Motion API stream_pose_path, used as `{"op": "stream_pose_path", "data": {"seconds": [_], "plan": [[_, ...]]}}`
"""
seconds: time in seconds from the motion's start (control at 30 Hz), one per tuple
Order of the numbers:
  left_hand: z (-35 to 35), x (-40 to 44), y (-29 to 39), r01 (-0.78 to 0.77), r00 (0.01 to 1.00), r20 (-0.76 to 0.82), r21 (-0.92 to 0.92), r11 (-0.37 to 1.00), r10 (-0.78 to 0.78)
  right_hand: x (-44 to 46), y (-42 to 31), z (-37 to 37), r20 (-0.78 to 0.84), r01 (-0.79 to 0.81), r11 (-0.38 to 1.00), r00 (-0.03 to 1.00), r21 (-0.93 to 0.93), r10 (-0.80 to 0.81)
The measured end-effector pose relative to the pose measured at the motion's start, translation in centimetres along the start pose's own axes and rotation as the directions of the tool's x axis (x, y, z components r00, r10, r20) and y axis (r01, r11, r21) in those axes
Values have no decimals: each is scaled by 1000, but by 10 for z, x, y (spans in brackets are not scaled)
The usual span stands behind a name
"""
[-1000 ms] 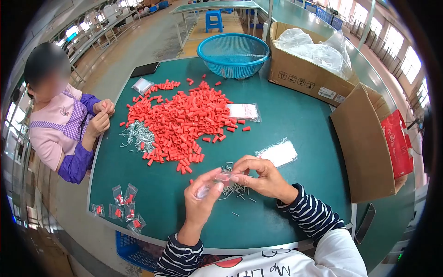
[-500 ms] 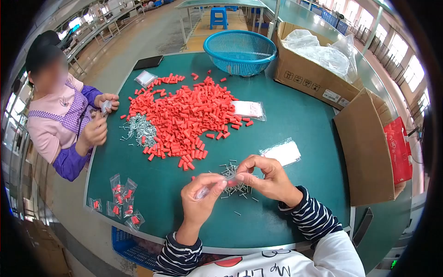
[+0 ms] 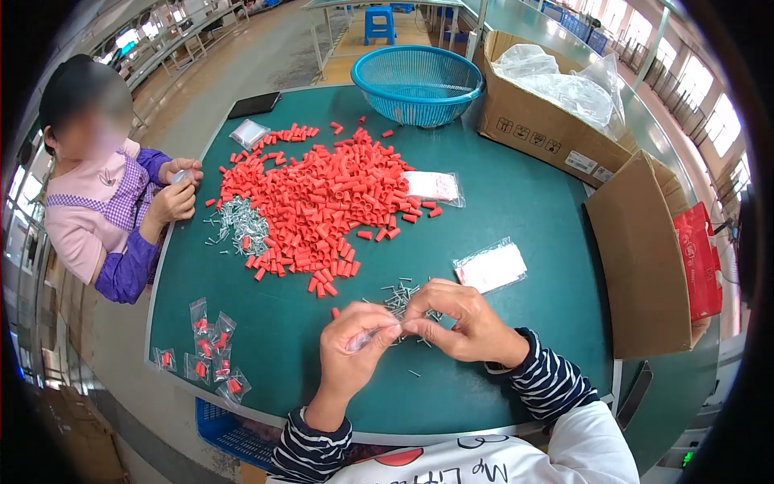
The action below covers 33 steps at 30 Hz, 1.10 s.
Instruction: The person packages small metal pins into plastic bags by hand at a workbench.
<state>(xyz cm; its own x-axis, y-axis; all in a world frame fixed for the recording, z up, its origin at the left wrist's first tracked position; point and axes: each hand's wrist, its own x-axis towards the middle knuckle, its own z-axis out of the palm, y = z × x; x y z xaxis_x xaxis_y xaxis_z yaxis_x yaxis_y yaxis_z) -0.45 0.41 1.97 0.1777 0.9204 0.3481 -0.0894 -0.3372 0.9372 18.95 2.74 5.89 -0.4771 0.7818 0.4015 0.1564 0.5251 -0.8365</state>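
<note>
Bringing nearly closed left hand (image 3: 345, 355) and right hand (image 3: 469, 324) together over screws (image 3: 397, 301), pinching a clear bag (image 3: 359, 340), apparently at its edge.

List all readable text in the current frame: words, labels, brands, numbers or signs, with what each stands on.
"Li": start of a word on the wearer's white shirt; the rest is unclear or cut off.
Row of four signs on the cardboard box: too small to identify.
White labels on that box: too small to read.
Pale marks on the red package: unreadable.
</note>
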Motion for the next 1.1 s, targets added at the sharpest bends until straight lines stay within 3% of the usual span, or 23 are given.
{"op": "stream_pose_path", "data": {"seconds": [0.1,0.2,0.23,0.33,0.47,0.57,0.67,0.7,0.8,1.03,1.1], "plan": [[4,-1,0,107,990,-80,-78,991,-113,2,-1,2,-30,22,992,999,-124,-25],[-11,0,-5,428,800,-174,-505,750,-574,6,-10,-7,-43,-447,891,892,82,451],[-13,3,-5,395,786,-181,-587,706,-591,6,3,-6,-94,-397,899,903,185,419],[-13,6,-5,393,694,-52,-808,439,-718,22,8,-2,-123,-401,899,897,177,424],[-8,6,-1,414,710,-48,-778,472,-702,58,-34,31,-211,-36,922,969,384,126],[-8,6,5,443,767,-15,-711,546,-642,70,-42,25,-223,156,965,969,210,-108],[-9,2,2,400,804,-2,-738,543,-594,51,-22,12,-151,-22,999,988,-41,16],[-6,1,2,384,817,-1,-744,546,-576,45,-22,13,-119,-123,992,985,23,125],[1,0,5,385,839,33,-742,549,-543,20,-6,23,-20,-254,967,967,-5,254],[5,-1,1,453,822,-19,-582,675,-569,6,5,24,-194,-283,951,933,123,303],[5,1,2,437,814,-78,-572,695,-576,2,10,24,-200,-320,910,905,262,376]]}}
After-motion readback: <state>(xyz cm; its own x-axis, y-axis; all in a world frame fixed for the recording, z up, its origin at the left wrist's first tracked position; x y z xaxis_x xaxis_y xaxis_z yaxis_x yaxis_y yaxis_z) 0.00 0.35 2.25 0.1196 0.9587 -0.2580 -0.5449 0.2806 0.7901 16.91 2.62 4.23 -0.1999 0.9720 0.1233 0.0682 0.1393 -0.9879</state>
